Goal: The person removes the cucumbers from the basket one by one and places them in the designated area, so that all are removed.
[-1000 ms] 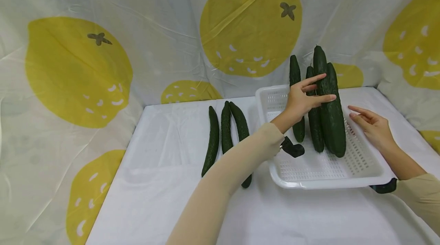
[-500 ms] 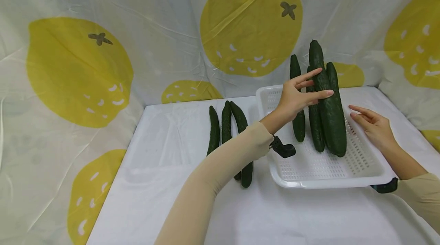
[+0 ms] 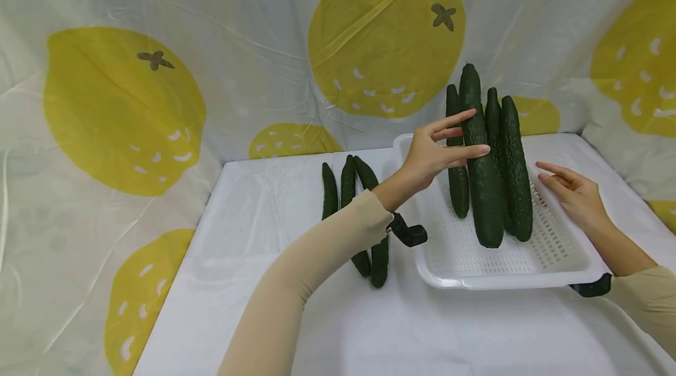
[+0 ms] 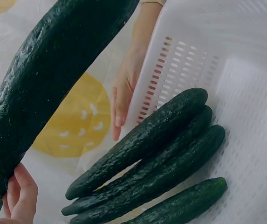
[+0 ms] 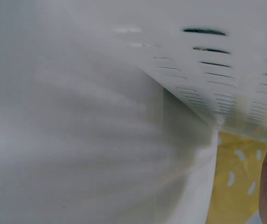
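My left hand grips a dark green cucumber between thumb and fingers, upright above the white plastic basket. In the left wrist view, the held cucumber hangs apart from several cucumbers lying in the basket, and the left fingertips show at its lower end. From the head, one basket cucumber lies left of the held one and others to its right, partly covered. My right hand stays beside the basket's right rim, fingers loosely bent, holding no cucumber; whether it touches the rim I cannot tell.
Three more cucumbers lie side by side on the white-covered table, left of the basket, partly hidden by my left sleeve. A lemon-print cloth stands behind and beside the table.
My left hand has carried its cucumber leftward, away from the cucumbers at the basket's right side, uncovering more of them. My right hand and the basket have stayed in place.
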`<state>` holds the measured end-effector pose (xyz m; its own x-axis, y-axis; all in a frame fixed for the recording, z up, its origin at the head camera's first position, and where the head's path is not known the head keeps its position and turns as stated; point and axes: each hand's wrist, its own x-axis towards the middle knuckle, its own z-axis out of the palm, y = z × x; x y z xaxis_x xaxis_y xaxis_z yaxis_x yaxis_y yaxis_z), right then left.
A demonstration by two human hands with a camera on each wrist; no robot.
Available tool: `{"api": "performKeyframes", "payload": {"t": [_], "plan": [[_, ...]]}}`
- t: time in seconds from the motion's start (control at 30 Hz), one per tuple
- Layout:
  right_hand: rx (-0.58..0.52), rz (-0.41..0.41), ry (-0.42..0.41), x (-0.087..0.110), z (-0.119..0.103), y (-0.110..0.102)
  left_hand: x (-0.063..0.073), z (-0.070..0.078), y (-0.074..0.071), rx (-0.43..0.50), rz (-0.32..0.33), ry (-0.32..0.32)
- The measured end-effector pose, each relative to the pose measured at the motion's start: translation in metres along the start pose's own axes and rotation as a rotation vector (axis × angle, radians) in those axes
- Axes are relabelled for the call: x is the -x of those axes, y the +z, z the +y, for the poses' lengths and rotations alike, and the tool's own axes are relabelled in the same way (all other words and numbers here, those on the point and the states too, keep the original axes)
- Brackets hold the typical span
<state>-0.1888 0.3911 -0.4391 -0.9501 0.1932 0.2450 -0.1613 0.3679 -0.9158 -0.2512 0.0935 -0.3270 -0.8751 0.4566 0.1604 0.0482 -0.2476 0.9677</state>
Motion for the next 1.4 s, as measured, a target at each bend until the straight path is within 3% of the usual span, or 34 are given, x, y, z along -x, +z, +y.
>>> {"api": "performKeyframes", "payload": {"t": [0.4, 0.63, 1.4], "plan": [[0.011, -0.001, 0.018, -0.001, 0.0, 0.0, 0.014, 0.004, -0.031, 0.007, 0.019, -0.07], [0.017, 0.004, 0.029, -0.001, 0.0, -0.002, 0.019, 0.005, -0.047, -0.04, 0.018, -0.107], [0.042, -0.007, 0.054, -0.006, 0.003, -0.007, 0.036, 0.004, -0.088, -0.056, 0.08, -0.173]]}}
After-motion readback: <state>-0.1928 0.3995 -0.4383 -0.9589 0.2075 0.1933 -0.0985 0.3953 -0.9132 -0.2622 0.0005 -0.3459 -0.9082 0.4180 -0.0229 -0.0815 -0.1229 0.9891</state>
